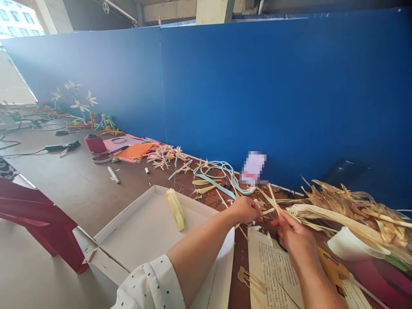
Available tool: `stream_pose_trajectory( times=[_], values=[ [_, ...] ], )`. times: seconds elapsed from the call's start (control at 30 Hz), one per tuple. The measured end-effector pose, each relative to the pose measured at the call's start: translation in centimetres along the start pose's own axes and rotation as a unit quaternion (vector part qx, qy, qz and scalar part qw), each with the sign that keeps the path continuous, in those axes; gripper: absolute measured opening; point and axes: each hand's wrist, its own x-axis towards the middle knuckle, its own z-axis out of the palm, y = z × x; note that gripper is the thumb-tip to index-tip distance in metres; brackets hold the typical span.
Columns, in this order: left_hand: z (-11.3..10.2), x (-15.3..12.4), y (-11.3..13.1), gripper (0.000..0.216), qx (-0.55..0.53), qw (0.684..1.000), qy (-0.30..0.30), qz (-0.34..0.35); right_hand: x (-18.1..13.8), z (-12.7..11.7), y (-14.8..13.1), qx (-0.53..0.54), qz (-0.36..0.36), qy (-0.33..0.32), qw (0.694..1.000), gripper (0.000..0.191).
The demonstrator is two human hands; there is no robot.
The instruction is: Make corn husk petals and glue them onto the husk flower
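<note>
My left hand (246,209) and my right hand (291,234) meet over the brown table (80,189), both pinched on thin dried corn-husk strips (273,201) that stick up between them. The left fingers close on the lower end of a strip; the right fingers wrap round another strip. A heap of dried husks (350,210) lies just right of the hands. A rolled yellow husk bundle (175,208) rests in the white cardboard tray (138,231) under my left forearm.
A printed paper sheet (273,274) lies beneath my right wrist, a white cup (349,242) beside it. Light-blue cords (219,174), orange paper (135,150), scissors (106,155), husk flowers (77,98) and cables sit farther left. A blue partition (257,94) backs the table; a red chair (38,214) stands left.
</note>
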Motion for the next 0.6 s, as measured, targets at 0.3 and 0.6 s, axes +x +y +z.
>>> stream_pose_trajectory(
  times=[0.3,0.6],
  values=[
    [0.0,0.2,0.0,0.011,-0.064,0.998,0.014,-0.021,-1.9,0.4,-2.4,0.142,0.024,-0.055,0.988,0.068],
    [-0.1,0.4,-0.4,0.014,-0.037,0.999,0.015,0.0,-0.7,-0.7,-1.8,-0.023,-0.034,0.024,0.999,0.051]
  ],
)
